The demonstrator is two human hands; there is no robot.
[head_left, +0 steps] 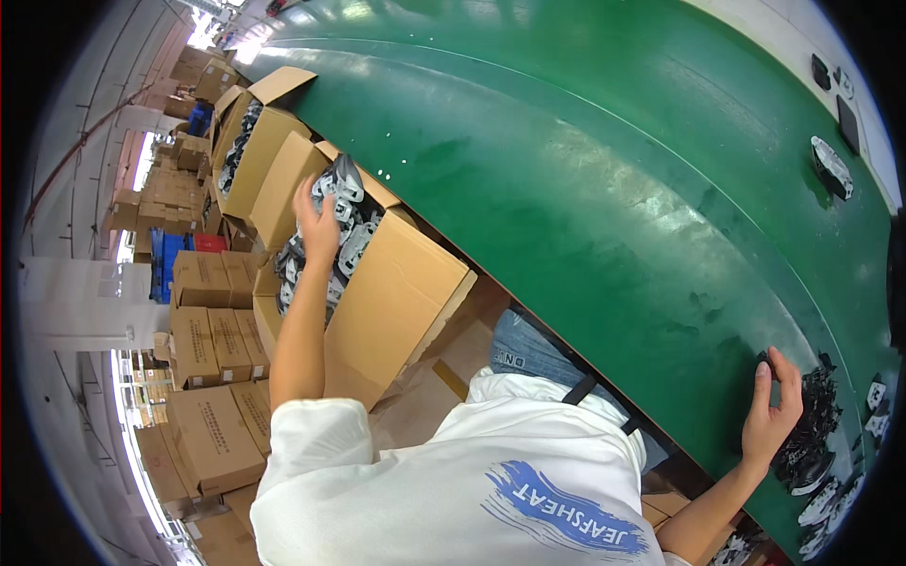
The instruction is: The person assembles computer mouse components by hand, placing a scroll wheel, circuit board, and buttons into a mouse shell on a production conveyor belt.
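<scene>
My left hand [319, 224] reaches into an open cardboard box [401, 292] on the left. Its thumb and fingers are closed around the edge of a grey and white moulded plastic part [343, 179] at the box's far end. Many similar black and white parts [354, 247] fill the box beneath. On the right, my right hand [774, 407] is raised over the green table [604, 255], with thumb and fingertips pinched on a small dark piece [763, 357], too small to name. A heap of thin black pieces [813, 415] lies beside that hand.
Another open box [260, 156] of parts stands beyond the first, along the table edge. Stacked closed cartons [215, 439] and blue crates [168, 264] are at the left. Black and white parts [819, 503] lie at the near right; one shell [831, 168] rests at the far right.
</scene>
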